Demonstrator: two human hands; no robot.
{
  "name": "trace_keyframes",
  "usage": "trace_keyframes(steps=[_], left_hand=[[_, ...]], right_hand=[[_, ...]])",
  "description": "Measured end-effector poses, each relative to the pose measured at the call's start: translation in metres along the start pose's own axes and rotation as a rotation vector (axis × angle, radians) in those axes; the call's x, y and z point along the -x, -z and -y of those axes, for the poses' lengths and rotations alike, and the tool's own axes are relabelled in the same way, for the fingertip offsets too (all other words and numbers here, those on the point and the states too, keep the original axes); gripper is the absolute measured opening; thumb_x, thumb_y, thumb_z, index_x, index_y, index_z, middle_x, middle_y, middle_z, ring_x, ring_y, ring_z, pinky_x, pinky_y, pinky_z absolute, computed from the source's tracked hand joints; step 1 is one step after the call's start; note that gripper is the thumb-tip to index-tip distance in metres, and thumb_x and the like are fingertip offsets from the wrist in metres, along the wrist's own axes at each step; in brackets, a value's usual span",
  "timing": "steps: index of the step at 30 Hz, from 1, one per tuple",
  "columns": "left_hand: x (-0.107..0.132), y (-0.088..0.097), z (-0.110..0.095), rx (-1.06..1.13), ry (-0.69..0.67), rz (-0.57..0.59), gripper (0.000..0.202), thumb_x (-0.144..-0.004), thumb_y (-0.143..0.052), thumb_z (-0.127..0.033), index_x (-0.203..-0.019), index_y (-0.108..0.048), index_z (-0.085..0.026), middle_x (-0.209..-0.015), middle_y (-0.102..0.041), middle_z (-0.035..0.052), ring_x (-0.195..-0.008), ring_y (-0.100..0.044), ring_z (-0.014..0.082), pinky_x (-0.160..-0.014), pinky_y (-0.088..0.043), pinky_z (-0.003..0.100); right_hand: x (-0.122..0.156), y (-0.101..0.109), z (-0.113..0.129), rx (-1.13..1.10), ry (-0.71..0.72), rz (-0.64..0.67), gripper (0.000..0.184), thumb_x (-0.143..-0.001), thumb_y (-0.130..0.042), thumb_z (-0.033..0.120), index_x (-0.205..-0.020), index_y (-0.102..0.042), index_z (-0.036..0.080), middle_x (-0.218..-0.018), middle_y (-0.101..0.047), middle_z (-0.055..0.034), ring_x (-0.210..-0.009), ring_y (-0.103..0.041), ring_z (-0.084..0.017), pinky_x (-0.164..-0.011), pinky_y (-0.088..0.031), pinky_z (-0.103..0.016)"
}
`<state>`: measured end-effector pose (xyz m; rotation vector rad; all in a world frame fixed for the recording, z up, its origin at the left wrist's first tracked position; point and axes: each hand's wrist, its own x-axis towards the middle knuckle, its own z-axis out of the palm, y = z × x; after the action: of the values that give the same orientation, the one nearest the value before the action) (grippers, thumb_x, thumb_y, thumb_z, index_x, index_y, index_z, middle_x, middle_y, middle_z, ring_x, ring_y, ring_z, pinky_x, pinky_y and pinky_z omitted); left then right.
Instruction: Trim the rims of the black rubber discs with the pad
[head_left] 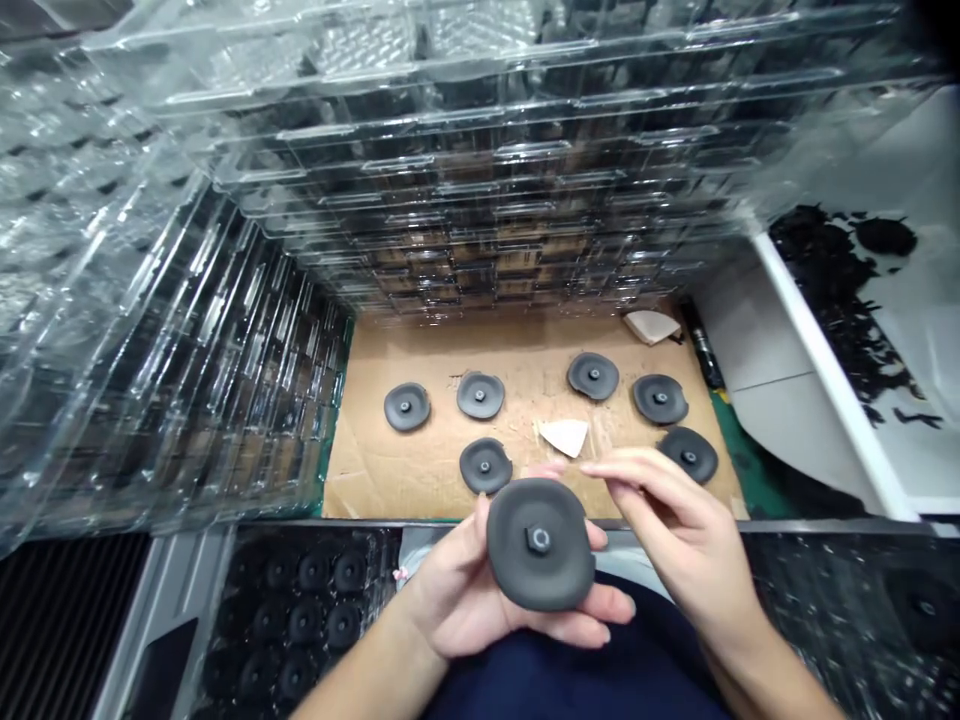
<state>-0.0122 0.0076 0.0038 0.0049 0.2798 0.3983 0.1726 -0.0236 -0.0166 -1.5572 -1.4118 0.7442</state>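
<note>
My left hand [480,595] cradles a dark grey rubber disc [538,545] with a small metal hub in its middle, fingers curled under it. My right hand [667,525] hovers just to the right of the disc, fingers bent and pressed together, with nothing visible in them. Several more grey discs lie on the cardboard sheet [375,465] beyond, the nearest disc [485,466] just above my left hand.
Tall stacks of clear plastic trays [480,200] wall in the back and the left side [150,330]. A black tray of discs [300,610] sits lower left. Two paper scraps [566,436] lie on the cardboard. A white bin with black trimmings [862,290] stands at the right.
</note>
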Motion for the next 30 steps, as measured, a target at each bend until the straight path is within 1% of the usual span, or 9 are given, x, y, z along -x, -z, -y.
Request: trace_keyframes(steps=[3, 6, 9, 11, 13, 17, 22, 26, 30], left_hand=[[-0.002, 0.006, 0.003, -0.175, -0.162, 0.013, 0.051, -0.082, -0.057, -0.052, -0.13, -0.05, -0.037, -0.113, -0.067, 0.004, -0.093, -0.07, 0.0248, -0.076, -0.056, 0.032], [-0.008, 0.016, 0.008, -0.778, -0.501, -0.101, 0.078, -0.078, -0.067, -0.037, -0.142, -0.023, -0.045, -0.119, -0.06, 0.0022, -0.106, -0.063, 0.0207, -0.093, -0.047, 0.037], [-0.014, 0.019, 0.011, -1.42, -0.78, -0.185, 0.106, -0.074, -0.071, -0.018, -0.144, 0.003, -0.043, -0.124, -0.052, 0.0054, -0.117, -0.052, 0.0217, -0.104, -0.038, 0.043], [-0.016, 0.017, 0.011, -1.602, -0.88, -0.135, 0.111, -0.072, -0.071, -0.014, -0.145, 0.009, -0.038, -0.123, -0.05, 0.0083, -0.114, -0.053, 0.0214, -0.1, -0.041, 0.041], [-0.016, 0.013, 0.011, -1.64, -0.926, -0.076, 0.11, -0.073, -0.072, -0.017, -0.145, 0.008, -0.035, -0.121, -0.049, 0.009, -0.111, -0.054, 0.0202, -0.097, -0.044, 0.037], [-0.012, 0.01, 0.012, -1.574, -0.863, -0.083, 0.108, -0.071, -0.075, -0.033, -0.146, 0.003, -0.036, -0.117, -0.054, 0.007, -0.107, -0.056, 0.0206, -0.097, -0.044, 0.036], [-0.005, 0.009, 0.015, -1.425, -0.594, -0.135, 0.107, -0.069, -0.074, -0.042, -0.144, 0.002, -0.04, -0.111, -0.061, 0.0015, -0.1, -0.06, 0.0193, -0.097, -0.04, 0.037], [-0.003, 0.005, 0.017, -1.352, -0.438, -0.136, 0.107, -0.068, -0.074, -0.046, -0.144, 0.001, -0.04, -0.111, -0.063, 0.0009, -0.101, -0.06, 0.0216, -0.1, -0.037, 0.041], [-0.005, 0.0, 0.021, -1.359, -0.402, -0.141, 0.111, -0.065, -0.077, -0.045, -0.143, 0.002, -0.044, -0.11, -0.064, -0.0012, -0.103, -0.06, 0.0228, -0.105, -0.031, 0.046]], right_hand=[[0.007, 0.002, 0.005, -0.145, -0.106, 0.024, 0.018, -0.088, -0.055, 0.02, -0.091, -0.072, 0.025, -0.09, -0.068, -0.0031, -0.086, -0.064, -0.017, -0.07, -0.052, -0.025], [0.015, -0.001, -0.005, -0.187, -0.208, -0.026, 0.018, -0.088, -0.057, 0.023, -0.1, -0.07, 0.025, -0.085, -0.07, -0.0028, -0.077, -0.065, -0.015, -0.065, -0.052, -0.023], [0.022, 0.002, -0.009, -0.236, -0.229, -0.06, 0.023, -0.089, -0.058, 0.023, -0.11, -0.064, 0.03, -0.086, -0.068, 0.0, -0.076, -0.063, -0.012, -0.066, -0.052, -0.02], [0.025, 0.009, -0.004, -0.319, -0.211, -0.041, 0.024, -0.087, -0.061, 0.021, -0.108, -0.064, 0.033, -0.089, -0.066, 0.0013, -0.078, -0.061, -0.011, -0.068, -0.051, -0.017], [0.025, 0.017, 0.006, -0.42, -0.194, 0.05, 0.025, -0.085, -0.063, 0.019, -0.104, -0.066, 0.035, -0.088, -0.066, 0.0026, -0.078, -0.06, -0.009, -0.069, -0.051, -0.015], [0.017, 0.03, 0.024, -0.505, -0.305, 0.327, 0.019, -0.082, -0.069, 0.021, -0.097, -0.07, 0.032, -0.077, -0.067, 0.0036, -0.07, -0.06, -0.007, -0.065, -0.049, -0.014], [0.004, 0.042, 0.031, -0.579, -0.435, 0.596, 0.011, -0.077, -0.074, 0.026, -0.088, -0.074, 0.025, -0.076, -0.07, 0.0013, -0.066, -0.06, -0.008, -0.062, -0.046, -0.015], [0.001, 0.044, 0.034, -0.716, -0.497, 0.674, 0.014, -0.074, -0.075, 0.018, -0.085, -0.075, 0.026, -0.074, -0.071, 0.0039, -0.065, -0.06, -0.004, -0.062, -0.046, -0.011], [0.011, 0.043, 0.034, -0.874, -0.561, 0.622, 0.009, -0.073, -0.075, 0.013, -0.073, -0.074, 0.022, -0.071, -0.07, 0.0029, -0.066, -0.064, -0.005, -0.064, -0.049, -0.012]])
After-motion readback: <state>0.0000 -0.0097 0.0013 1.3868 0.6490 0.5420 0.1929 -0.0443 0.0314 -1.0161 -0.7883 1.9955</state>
